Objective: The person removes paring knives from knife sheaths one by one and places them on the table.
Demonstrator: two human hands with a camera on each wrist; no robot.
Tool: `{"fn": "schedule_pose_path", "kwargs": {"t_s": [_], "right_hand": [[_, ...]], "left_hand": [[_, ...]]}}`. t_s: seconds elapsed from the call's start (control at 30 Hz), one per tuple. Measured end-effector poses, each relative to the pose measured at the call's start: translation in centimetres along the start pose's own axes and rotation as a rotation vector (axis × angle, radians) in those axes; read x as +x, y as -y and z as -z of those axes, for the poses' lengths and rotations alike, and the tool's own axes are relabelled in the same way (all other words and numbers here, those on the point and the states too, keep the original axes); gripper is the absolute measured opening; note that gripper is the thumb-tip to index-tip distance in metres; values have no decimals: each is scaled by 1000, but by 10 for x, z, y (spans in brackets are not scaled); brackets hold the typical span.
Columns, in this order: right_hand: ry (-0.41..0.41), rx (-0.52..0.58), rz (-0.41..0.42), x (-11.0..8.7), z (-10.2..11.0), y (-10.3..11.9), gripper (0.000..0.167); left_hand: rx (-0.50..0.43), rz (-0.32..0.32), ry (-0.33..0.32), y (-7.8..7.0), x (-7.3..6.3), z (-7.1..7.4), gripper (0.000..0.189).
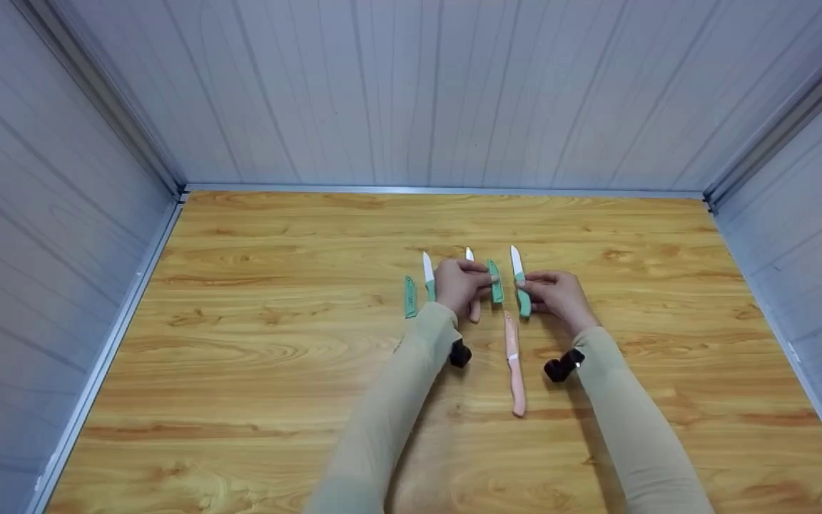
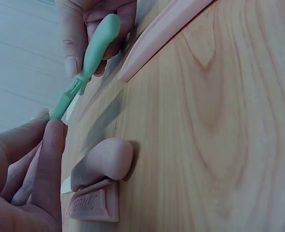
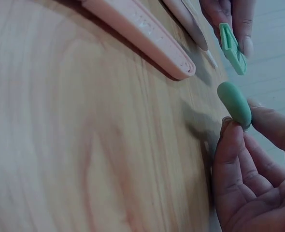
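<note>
In the head view my left hand (image 1: 458,285) pinches a green blade sheath (image 1: 496,282). Just right of it, my right hand (image 1: 561,294) pinches a green-handled paring knife (image 1: 523,303) by the handle, its white blade (image 1: 516,258) bare and pointing away. Seen from the left wrist, the sheath (image 2: 63,104) and the knife handle (image 2: 101,43) overlap; the right wrist view shows a gap between the sheath (image 3: 233,50) and the handle (image 3: 234,104). Beneath my left hand lies a pink-handled knife (image 2: 108,162), beside a pink sheath (image 2: 92,203); the hand partly hides this knife in the head view.
Another green-handled knife (image 1: 428,265) with a bare blade lies left of my left hand, beside a loose green sheath (image 1: 410,297). A sheathed pink knife (image 1: 514,371) rests between my forearms on the wooden table (image 1: 268,400). Panel walls (image 1: 397,93) enclose the back and sides.
</note>
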State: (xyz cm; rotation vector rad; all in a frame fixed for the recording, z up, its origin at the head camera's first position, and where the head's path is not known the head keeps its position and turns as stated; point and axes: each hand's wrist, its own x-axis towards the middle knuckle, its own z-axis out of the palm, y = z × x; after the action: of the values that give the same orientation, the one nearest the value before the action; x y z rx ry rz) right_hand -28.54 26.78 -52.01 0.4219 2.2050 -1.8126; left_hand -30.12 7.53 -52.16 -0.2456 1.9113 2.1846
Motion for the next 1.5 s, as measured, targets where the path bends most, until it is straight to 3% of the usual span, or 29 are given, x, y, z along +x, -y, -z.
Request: {"fn": "schedule_pose_path", "kwargs": {"t_s": [0.47, 0.63, 0.83, 1.07, 1.5], "right_hand": [[-30, -52, 5, 6, -8, 4, 40], [-43, -93, 22, 6, -10, 3, 37], [-65, -128, 49, 8, -11, 1, 32], [-77, -204, 118, 7, -11, 0, 31], [-115, -268, 121, 5, -10, 0, 24]], "left_hand": [[180, 11, -70, -1, 3, -4, 17], [235, 29, -67, 0, 6, -6, 17], [339, -1, -59, 1, 8, -8, 15], [380, -64, -64, -1, 6, -11, 19], [410, -87, -68, 0, 6, -14, 16]]}}
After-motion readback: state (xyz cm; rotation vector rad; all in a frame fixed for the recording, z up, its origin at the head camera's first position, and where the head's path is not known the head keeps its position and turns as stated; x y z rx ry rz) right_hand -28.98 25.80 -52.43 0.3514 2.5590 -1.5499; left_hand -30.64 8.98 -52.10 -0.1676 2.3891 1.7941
